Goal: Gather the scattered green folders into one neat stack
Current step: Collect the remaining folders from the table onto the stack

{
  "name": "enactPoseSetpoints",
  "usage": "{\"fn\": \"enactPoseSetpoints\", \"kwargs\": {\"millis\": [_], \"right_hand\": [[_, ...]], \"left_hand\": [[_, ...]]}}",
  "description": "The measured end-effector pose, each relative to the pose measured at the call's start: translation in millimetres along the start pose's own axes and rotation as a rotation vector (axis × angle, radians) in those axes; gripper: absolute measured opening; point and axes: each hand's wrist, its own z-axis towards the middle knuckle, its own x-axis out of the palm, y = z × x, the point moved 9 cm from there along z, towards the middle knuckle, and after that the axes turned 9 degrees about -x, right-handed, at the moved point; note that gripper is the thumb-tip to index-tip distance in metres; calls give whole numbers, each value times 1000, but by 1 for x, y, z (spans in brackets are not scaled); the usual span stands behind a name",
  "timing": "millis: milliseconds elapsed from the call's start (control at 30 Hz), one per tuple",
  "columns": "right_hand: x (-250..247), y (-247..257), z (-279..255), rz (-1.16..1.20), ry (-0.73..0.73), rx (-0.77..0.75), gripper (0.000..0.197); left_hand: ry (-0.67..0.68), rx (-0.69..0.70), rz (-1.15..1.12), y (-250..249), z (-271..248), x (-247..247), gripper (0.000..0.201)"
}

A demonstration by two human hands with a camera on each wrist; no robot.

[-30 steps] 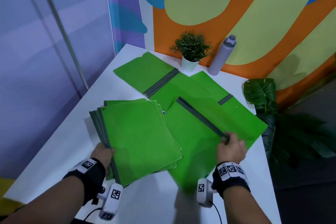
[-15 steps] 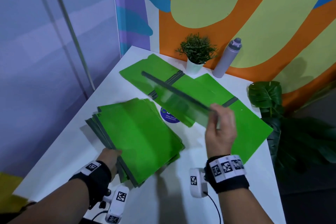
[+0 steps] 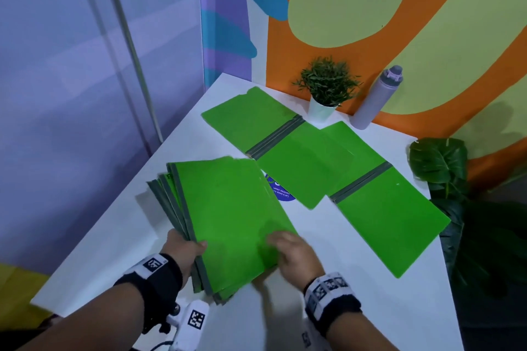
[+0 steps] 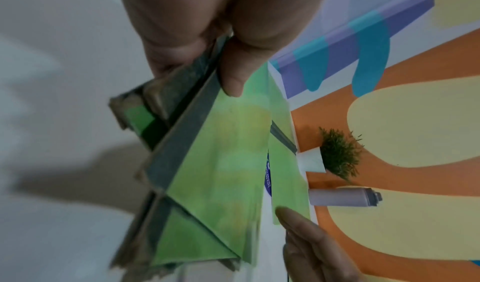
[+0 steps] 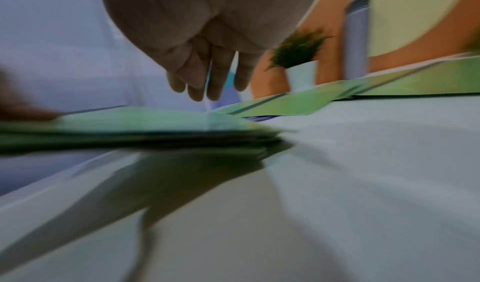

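Head view: even, fairly bright indoor light, colours saturated, focus mostly sharp; right hand (image 3: 293, 251) slightly smeared. Soft shadows fall on the white table (image 3: 356, 279) left of and beneath the folder stack (image 3: 228, 214); faint sheen on the open folders. Straight lines bow toward the edges. Left wrist view: dimmer, hand (image 4: 207, 29) close and soft, folder surface washed pale. Right wrist view: heavy motion blur throughout, broad dark shadow under the stack, strong wide-angle stretching.
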Motion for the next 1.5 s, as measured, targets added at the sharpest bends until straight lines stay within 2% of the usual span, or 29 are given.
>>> {"fn": "enactPoseSetpoints", "kwargs": {"millis": [67,100,133,200,333,433,567,600,733,867,1067,1100,1200,1267,1333,1500], "right_hand": [[-28,-54,0,-99,-100,223,52],[-38,-82,-2,-153,-93,366,46],[-43,-110,-8,-200,-28,523,43],[-45,-153,-18,-262,140,768,49],[-42,-192,-11,-249,251,919,62],[-33,-208,2,-246,310,939,63],[-10,-205,9,-266,485,815,61],[-8,-199,5,-261,488,815,60],[-1,-160,-25,-243,443,796,58],[2,-113,-58,-307,412,719,51],[17,-51,-126,-363,514,667,48],[16,-44,-136,-380,503,662,45],[12,-29,-157,-384,358,555,20],[2,-24,-159,-287,233,504,17],[-12,-28,-159,-177,110,594,30],[-20,-50,-166,512,-263,1017,67]], "left_hand": [[-18,61,-17,-6,3,-9,41],[-11,90,-19,-8,3,-11,39],[-2,123,-26,-11,1,-14,39],[13,178,-57,-17,-1,-22,42],[45,267,-117,-28,-11,-34,42],[50,300,-122,-35,-13,-41,40],[53,323,-141,-44,-12,-42,39],[52,326,-149,-46,-13,-41,39],[56,320,-152,-51,-10,-31,42],[134,291,-141,-52,-12,-14,43],[106,269,49,-44,-20,-6,33],[103,272,74,-42,-24,-5,35],[122,285,177,-36,-37,2,60],[147,272,271,-28,-44,8,61],[195,251,340,-17,-51,16,62],[374,252,419,5,-69,52,70]]}}
